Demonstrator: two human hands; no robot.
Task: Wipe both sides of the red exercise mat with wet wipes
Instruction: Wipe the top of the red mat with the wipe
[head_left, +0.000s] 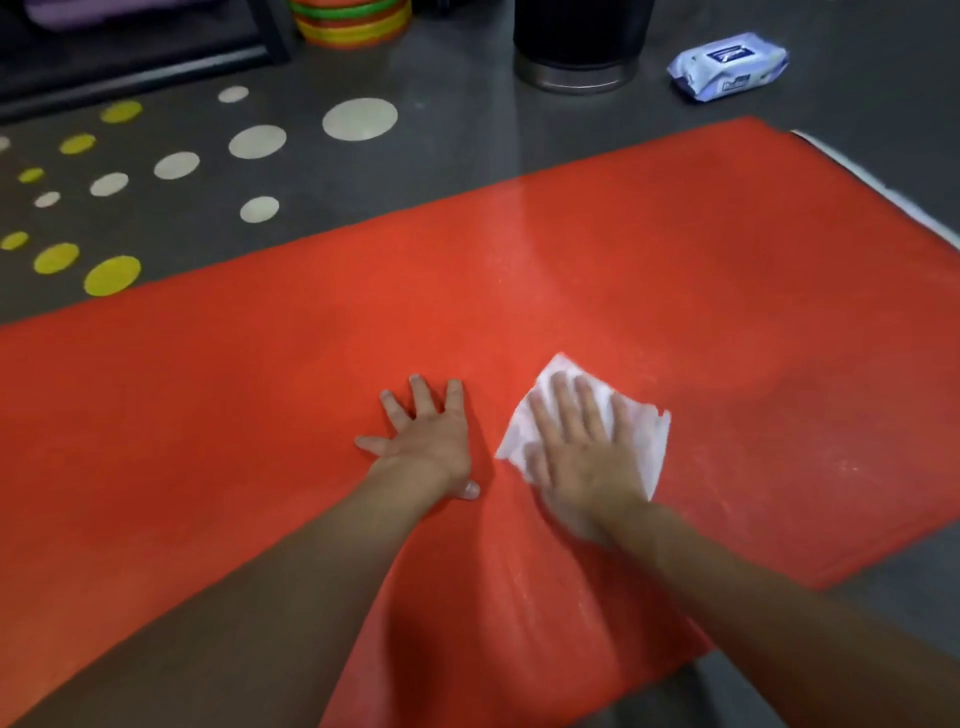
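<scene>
Grey flooring (441, 145) is being covered across most of the view by the red exercise mat (675, 270), which is being laid flat with its long axis running from lower left to upper right; its far end is being pointed towards a pack of wipes (727, 65) lying beyond it on the floor. A pale strip (857, 171) is being shown along that far end, too blurred to identify. The mat's left end and near edge are being cut off by the frame. The left hand (428, 441) is being pressed flat on the mat, fingers spread apart and holding nothing. Just beside it, the right hand (582, 452), blurred, is being held with straight fingers flat on a white wet wipe (647, 441), part of which is being hidden beneath the palm. Painted dots (359, 119) and a dark bin (579, 47), cut off at the top, are being shown behind.
</scene>
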